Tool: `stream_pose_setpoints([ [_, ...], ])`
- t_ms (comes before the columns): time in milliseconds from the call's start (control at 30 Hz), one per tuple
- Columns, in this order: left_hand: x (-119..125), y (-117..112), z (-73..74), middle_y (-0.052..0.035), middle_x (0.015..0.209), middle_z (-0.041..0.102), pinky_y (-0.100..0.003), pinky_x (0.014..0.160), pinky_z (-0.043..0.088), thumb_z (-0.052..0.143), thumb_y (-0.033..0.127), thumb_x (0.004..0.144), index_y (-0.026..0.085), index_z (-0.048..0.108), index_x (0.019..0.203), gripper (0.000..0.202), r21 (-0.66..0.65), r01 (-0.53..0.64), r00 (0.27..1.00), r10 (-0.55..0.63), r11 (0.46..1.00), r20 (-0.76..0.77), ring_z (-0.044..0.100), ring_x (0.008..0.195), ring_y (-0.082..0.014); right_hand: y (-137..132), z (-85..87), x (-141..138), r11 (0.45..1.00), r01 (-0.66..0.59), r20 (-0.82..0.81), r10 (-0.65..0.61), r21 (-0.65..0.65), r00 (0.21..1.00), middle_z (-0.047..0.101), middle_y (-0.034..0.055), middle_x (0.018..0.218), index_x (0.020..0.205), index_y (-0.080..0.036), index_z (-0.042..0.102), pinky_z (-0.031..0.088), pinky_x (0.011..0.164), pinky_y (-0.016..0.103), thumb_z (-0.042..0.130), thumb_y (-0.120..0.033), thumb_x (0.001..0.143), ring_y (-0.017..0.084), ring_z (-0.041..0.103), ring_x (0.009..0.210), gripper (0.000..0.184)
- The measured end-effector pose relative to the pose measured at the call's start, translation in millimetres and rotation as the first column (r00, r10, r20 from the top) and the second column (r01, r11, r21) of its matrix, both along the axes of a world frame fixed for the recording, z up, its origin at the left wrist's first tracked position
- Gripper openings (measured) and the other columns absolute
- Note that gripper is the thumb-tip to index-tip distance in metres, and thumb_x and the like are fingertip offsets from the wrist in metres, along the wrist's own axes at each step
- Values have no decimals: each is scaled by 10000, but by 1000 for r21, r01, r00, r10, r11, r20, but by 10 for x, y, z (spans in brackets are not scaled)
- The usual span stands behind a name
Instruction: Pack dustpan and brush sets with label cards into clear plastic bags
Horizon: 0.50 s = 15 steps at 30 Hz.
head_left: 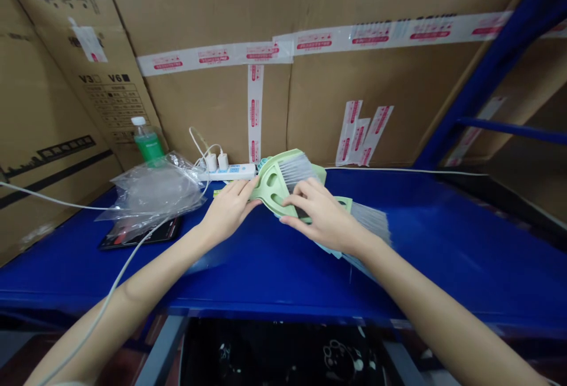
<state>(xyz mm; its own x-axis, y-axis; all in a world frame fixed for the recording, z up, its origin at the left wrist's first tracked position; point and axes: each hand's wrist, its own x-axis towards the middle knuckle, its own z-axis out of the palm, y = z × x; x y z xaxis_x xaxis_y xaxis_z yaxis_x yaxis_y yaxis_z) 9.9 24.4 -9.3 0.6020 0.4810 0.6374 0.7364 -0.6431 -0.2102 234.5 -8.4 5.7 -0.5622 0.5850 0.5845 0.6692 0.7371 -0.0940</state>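
A light green hand brush with grey bristles is held tilted above the blue table, a green dustpan showing behind it. At the handle end, my left hand is closed with its fingers pressed together. My right hand pinches the brush's lower edge near the bristles, thumb below and fingers curled above. Under and beside my right wrist lie another green brush head with grey bristles and a light blue dustpan edge. My right hand hides part of these pieces.
Behind the hands, a white power strip with plugged-in chargers lies against taped cardboard. Clear plastic bags, a green-liquid bottle and a dark flat box are at left. A white cable crosses my left forearm.
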Motion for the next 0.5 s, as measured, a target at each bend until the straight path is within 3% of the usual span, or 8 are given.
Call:
stream_pose_setpoints([
  [133, 163, 56, 102, -119, 997, 637, -382, 785, 512, 423, 339, 932, 112, 420, 1267, 404, -29, 23, 999, -24, 999, -38, 611, 924, -236, 50, -84, -23, 997, 77, 25, -78, 8, 997, 499, 55, 768, 764, -183, 593, 389, 682, 337, 558, -342, 839, 215, 453, 785, 179],
  [300, 426, 227, 337, -129, 1080, 616, -370, 848, 477, 467, 249, 906, 117, 456, 1233, 353, -144, 40, 995, -52, 989, -80, 576, 1013, -236, 108, 11, 89, 965, 260, 47, -261, 35, 964, 493, 62, 752, 700, -195, 588, 346, 645, 319, 538, -303, 822, 218, 446, 755, 171],
  [400, 535, 439, 492, -118, 1054, 631, -374, 877, 458, 491, 197, 875, 118, 519, 1178, 315, -214, -6, 993, -19, 977, -115, 570, 1016, -240, 95, 111, 195, 903, 415, 83, -425, 111, 901, 506, 87, 748, 708, -194, 624, 337, 648, 337, 443, -305, 866, 236, 454, 763, 264],
  [500, 604, 721, 606, -102, 1106, 639, -375, 909, 438, 519, 246, 868, 137, 546, 1181, 332, -270, -19, 996, -5, 963, -87, 555, 1048, -237, 73, 191, 335, 810, 564, 81, -580, 160, 811, 529, 116, 771, 758, -187, 657, 348, 663, 365, 314, -394, 916, 260, 467, 785, 431],
])
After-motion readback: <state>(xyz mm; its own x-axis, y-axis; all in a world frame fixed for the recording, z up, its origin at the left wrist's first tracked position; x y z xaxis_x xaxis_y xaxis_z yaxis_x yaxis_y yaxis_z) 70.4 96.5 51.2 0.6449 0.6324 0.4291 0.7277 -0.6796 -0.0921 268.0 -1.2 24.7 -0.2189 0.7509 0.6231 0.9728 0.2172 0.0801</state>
